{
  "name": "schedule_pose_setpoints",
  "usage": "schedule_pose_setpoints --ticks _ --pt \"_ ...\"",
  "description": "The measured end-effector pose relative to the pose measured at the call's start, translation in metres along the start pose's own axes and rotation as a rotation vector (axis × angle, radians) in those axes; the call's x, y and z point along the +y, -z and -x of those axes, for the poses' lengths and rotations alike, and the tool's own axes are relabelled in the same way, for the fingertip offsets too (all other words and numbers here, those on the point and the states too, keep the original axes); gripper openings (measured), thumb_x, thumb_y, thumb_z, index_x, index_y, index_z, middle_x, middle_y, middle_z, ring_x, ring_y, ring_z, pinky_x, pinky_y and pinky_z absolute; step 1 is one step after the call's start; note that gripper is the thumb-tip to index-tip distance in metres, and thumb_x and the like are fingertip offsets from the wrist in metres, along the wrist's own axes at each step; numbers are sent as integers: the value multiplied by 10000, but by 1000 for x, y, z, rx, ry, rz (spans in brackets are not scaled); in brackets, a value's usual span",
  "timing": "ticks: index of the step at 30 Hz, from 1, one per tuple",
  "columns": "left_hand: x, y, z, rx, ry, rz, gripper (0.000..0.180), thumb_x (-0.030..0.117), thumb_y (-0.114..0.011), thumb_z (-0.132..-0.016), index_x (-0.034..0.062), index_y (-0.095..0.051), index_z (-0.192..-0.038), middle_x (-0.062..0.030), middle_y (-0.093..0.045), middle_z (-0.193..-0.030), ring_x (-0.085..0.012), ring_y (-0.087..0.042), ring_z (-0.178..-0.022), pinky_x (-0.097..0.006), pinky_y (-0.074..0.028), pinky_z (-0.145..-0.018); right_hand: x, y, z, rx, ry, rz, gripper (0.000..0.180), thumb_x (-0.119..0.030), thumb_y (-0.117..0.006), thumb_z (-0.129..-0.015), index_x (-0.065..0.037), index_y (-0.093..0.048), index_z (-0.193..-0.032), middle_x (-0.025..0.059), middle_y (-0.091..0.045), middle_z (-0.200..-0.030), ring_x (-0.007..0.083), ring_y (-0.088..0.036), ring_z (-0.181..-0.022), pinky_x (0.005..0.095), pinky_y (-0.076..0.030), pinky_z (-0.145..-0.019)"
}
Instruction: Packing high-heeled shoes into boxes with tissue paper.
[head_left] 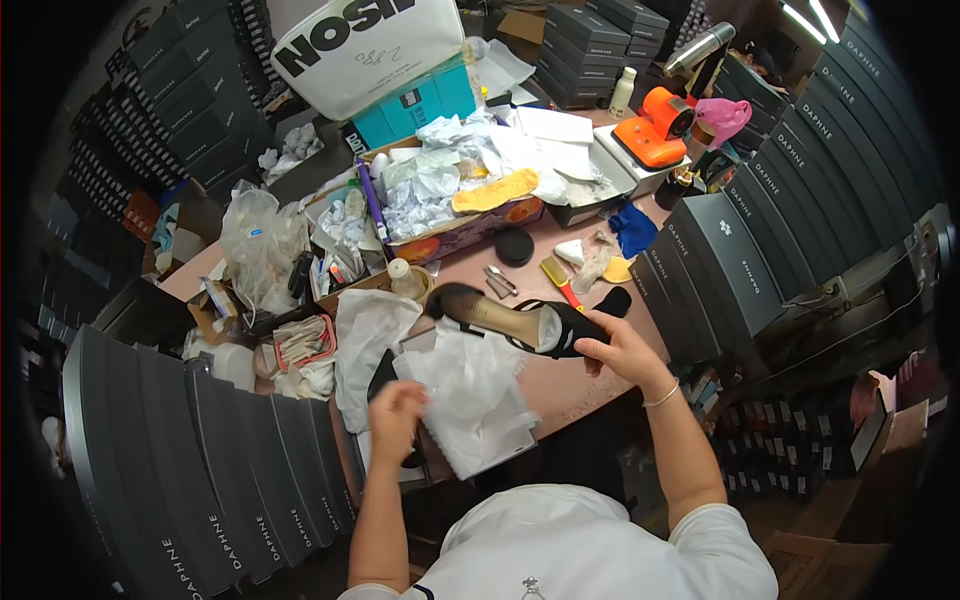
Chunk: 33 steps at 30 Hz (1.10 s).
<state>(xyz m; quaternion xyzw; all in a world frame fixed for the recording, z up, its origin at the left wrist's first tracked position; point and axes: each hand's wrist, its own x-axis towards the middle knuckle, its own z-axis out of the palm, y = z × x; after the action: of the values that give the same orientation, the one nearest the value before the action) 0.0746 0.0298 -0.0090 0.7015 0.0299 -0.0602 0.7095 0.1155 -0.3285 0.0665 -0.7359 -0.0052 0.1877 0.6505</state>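
A black strappy shoe (pixel 505 325) with a beige insole lies nearly level over the table, its heel end to the left. White stuffing shows at its toe end, where my right hand (pixel 625 352) grips it. Below the shoe, crumpled white tissue paper (pixel 470 390) spreads over a shallow open box. My left hand (pixel 398 415) is at the tissue's left edge with fingers curled and blurred; whether they hold anything is unclear. Beside that hand is a black object (pixel 381 376), largely hidden, whose kind I cannot make out.
Stacked dark shoeboxes rise at left (pixel 150 460) and right (pixel 725 265). Across the table's back stand a carton of crumpled paper (pixel 420 190) and an orange device (pixel 655 130). A brush (pixel 562 282), a round black tin (pixel 514 247) and a small bottle (pixel 405 280) lie nearer.
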Motion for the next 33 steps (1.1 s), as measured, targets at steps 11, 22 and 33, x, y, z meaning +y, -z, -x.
schedule_pose_setpoints --ticks 11,22,33 --pt "-38 -21 76 -305 588 1088 756 619 -160 -958 14 -449 -1308 -186 -602 -1141 -283 -651 -824 -364 -556 -704 -9 -143 -45 -92 710 690 390 -189 -760 -763 -47 -574 -1075 99 -581 -986 226 -599 -751 304 -500 -649" --pt "-30 -38 108 89 488 1247 626 580 -131 -977 102 -442 -1236 -103 -572 -1018 -225 -591 -881 -362 -506 -758 42 -229 -27 -400 1055 956 244 -135 -630 -734 -87 -603 -972 33 -576 -906 209 -559 -795 328 -465 -705" --pt "-16 -48 101 91 505 1087 701 652 -131 -944 87 -475 -1177 -78 -574 -907 -201 -592 -796 -336 -514 -695 42 -206 -29 -249 954 851 304 -101 -636 -735 -72 -582 -1033 53 -591 -982 234 -559 -901 339 -457 -781"
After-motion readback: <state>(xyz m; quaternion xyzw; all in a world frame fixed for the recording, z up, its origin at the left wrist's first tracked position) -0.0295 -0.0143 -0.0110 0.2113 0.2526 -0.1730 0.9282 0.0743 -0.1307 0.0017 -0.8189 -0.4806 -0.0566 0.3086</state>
